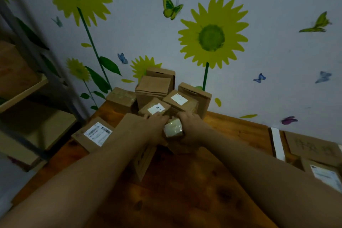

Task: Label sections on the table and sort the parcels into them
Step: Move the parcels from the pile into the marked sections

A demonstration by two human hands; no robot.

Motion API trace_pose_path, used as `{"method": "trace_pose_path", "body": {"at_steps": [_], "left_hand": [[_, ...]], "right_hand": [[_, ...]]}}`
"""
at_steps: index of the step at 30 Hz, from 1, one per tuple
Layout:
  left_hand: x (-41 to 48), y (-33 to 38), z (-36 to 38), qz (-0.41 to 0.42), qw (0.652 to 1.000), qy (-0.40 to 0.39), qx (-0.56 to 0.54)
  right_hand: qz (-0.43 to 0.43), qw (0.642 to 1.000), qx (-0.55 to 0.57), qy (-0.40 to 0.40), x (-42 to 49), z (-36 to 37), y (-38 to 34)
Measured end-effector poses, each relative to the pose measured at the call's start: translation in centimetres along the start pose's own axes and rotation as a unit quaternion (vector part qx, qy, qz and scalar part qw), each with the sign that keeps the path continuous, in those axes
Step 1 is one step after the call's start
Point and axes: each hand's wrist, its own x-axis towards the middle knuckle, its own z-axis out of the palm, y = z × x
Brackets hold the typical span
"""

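Note:
A pile of brown cardboard parcels (pixel 155 89) stands against the wall at the back of the wooden table (pixel 185 190). Both my hands grip one small parcel with a pale taped top (pixel 173 127) just in front of the pile. My left hand (pixel 154 126) holds its left side, fingers reaching over the far edge. My right hand (pixel 189 126) wraps its right side. A flat parcel with a white barcode label (pixel 97 133) lies to the left. Under my left wrist stands another box (pixel 143 159), partly hidden.
At the right edge lie a cardboard sheet with handwriting (pixel 312 146), a white strip (pixel 277 142) and a labelled parcel (pixel 323 174). A metal shelf with boxes (pixel 27 98) stands to the left. The wall carries sunflower and butterfly stickers.

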Motion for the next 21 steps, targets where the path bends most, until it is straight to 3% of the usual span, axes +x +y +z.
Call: {"method": "trace_pose_path", "body": {"at_steps": [2, 5, 8, 12, 14, 16, 19, 21], "left_hand": [[0.0, 0.9, 0.5, 0.029, 0.999, 0.02, -0.007], [-0.4, 2.3, 2.0, 0.034, 0.998, 0.02, -0.052], [-1.8, 3.2, 3.4, 0.003, 0.977, -0.022, -0.21], [-5.4, 3.3, 5.2, -0.038, 0.843, -0.134, -0.52], [-7.2, 3.3, 6.6, -0.095, 0.794, -0.126, -0.587], [-8.6, 2.8, 8.6, -0.141, 0.77, -0.112, -0.612], [-10.5, 2.2, 11.9, -0.191, 0.766, -0.143, -0.597], [-11.8, 2.2, 14.0, -0.203, 0.771, -0.168, -0.579]], "right_hand": [[0.027, 0.999, -0.015, 0.007, -1.3, 0.3, 0.9], [0.079, 0.995, 0.059, 0.03, -3.4, 1.6, 1.5], [0.121, 0.986, 0.101, 0.058, -5.8, 3.4, 1.2], [0.141, 0.973, 0.168, 0.064, -9.7, 7.0, 0.0], [0.183, 0.943, 0.268, 0.073, -11.7, 8.8, -0.9], [0.244, 0.891, 0.365, 0.114, -13.2, 10.8, -2.2], [0.317, 0.818, 0.445, 0.181, -15.0, 14.6, -4.3], [0.346, 0.793, 0.467, 0.183, -16.3, 17.0, -5.7]]}}
